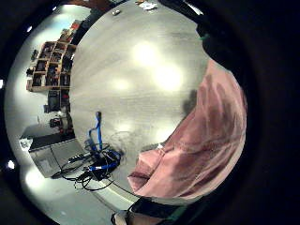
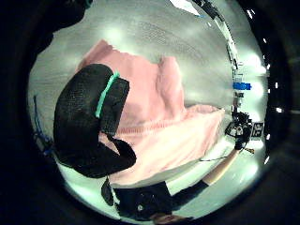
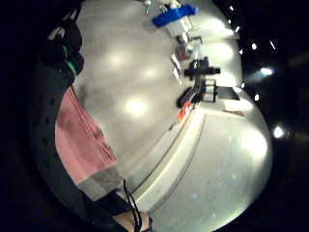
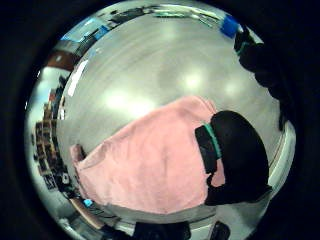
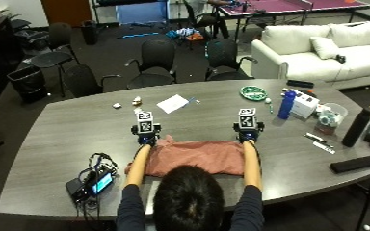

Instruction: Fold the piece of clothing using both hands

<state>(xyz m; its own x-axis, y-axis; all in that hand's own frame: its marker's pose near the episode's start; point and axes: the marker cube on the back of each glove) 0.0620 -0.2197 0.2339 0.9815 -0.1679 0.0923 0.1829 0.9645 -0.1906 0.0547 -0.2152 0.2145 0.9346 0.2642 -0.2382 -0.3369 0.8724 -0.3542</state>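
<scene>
Lying flat on the desk (image 5: 70,125) right in front of the person, the pink garment (image 5: 194,156) looks to me like thin, soft cloth: light, limp, sure to sag wherever it isn't held, and unlikely to slip or come to harm. Both gloved hands sit at its far edge, the left hand (image 5: 146,138) at the far left corner, the right hand (image 5: 247,136) at the far right corner. From the palm views each black glove rests on the pink fabric with the fingers bent down toward it, though I cannot tell whether either grip is pinching the cloth or only pressing on it. Those two far corners seem the sensible places to take hold, since lifting them together would carry the whole edge evenly. As for containers, a blue bottle (image 5: 287,104) stands beyond the garment's right corner, a dark bottle (image 5: 355,126) farther off to the garment's right, and a clear tub (image 5: 329,115) between them; what is in any of them I can't make out
</scene>
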